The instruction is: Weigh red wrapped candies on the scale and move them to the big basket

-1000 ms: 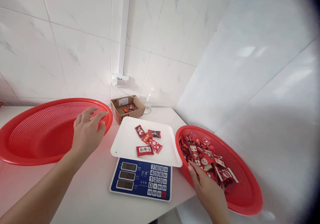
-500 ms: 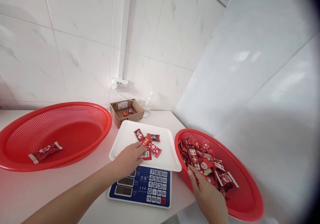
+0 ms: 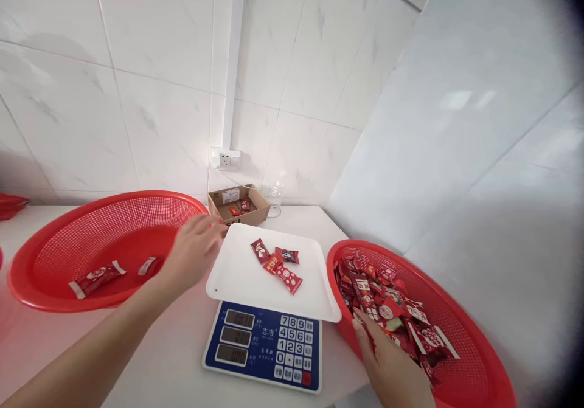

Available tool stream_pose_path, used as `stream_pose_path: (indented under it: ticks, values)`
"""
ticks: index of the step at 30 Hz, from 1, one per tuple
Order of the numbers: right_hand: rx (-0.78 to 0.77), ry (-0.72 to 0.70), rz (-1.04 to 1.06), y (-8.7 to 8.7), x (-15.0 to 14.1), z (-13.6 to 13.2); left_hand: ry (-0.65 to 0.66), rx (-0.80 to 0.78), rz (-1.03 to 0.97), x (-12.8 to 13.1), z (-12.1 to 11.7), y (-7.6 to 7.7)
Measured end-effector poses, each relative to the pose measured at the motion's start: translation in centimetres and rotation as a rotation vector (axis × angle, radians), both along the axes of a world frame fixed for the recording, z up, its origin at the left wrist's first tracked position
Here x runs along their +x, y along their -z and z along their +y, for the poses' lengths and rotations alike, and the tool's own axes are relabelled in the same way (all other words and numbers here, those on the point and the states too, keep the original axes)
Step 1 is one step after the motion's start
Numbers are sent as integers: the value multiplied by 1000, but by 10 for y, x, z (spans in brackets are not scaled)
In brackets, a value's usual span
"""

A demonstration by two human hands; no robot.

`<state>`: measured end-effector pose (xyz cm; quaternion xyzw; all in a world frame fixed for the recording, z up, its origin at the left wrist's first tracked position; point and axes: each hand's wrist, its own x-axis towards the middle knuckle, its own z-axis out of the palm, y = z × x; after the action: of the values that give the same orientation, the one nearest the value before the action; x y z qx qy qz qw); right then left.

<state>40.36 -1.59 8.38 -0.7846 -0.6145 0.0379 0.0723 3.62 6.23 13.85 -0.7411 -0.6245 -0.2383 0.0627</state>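
Note:
My left hand [image 3: 195,253] hovers over the right rim of the left red basket [image 3: 43,295], its fingers stretched and slightly blurred, holding nothing visible. Inside that basket lie a long wrapped candy [image 3: 97,279] and a smaller wrapped candy [image 3: 149,266]. A white weighing tray [image 3: 232,262] sits on a blue digital scale [image 3: 264,347]. Several red wrapped candies [image 3: 288,278] are grouped on the tray. My right hand [image 3: 392,359] grips the near-left rim of the right red basket [image 3: 483,335], thumb outside; its other fingertips are partly hidden beside the heaped candies [image 3: 387,307].
Behind the tray stands a small cardboard box [image 3: 253,216] with a few candies inside. Beside it are a clear plastic bottle [image 3: 277,189] and a cable. A wall socket [image 3: 225,160] is above. Red material [image 3: 11,205] lies at the far left.
My left hand has moved left from the tray to the left basket. One candy is gone from the tray, and a second one now lies in that basket. My right hand stays at its rim.

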Motion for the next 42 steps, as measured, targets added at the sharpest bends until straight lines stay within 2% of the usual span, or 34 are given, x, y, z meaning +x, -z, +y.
stream_pose_path:
  ticks: [3, 5, 8, 10, 13, 16, 22, 24, 25, 26, 28, 33, 35, 38, 42]
  values:
    - [8, 2, 6, -1, -1, 0, 259, -166, 94, 31, 20, 14]
    - [-1, 10, 14, -3, -3, 0, 376, -261, 148, 50, 33, 21]
    - [-25, 28, 12, -5, -5, 0, 467, -356, 207, 67, 49, 24]
    - [-28, 24, 11, -4, -5, -1, 469, -373, 222, 71, 55, 22]
    - [-18, 18, 13, -1, -2, -1, 387, -376, 212, 65, 58, 17]
    - [8, 14, 20, 1, 0, 0, 267, -359, 176, 48, 51, 10]
    - [10, 1, 9, 1, -1, 1, -109, -94, 124, -15, 20, -24]
    - [11, 4, 6, 0, -2, 0, -183, -41, 128, -27, 14, -33]
    - [11, 6, 6, 0, -2, 0, -180, -33, 130, -29, 12, -35]
    - [10, 7, 5, 0, -3, 0, -142, -40, 132, -26, 11, -35]
    - [4, 6, 3, 0, -3, 0, 14, -83, 132, -9, 11, -29]
    - [3, 19, -5, 0, -4, 0, 533, -204, 167, 70, 12, 5]
    - [1, 19, -10, -1, -4, -1, 677, -244, 195, 96, 15, 18]
    - [21, 10, -12, -1, -4, -1, 750, -290, 211, 120, 22, 26]
    - [4, 14, -3, 0, -4, 0, 681, -321, 157, 123, 27, 19]
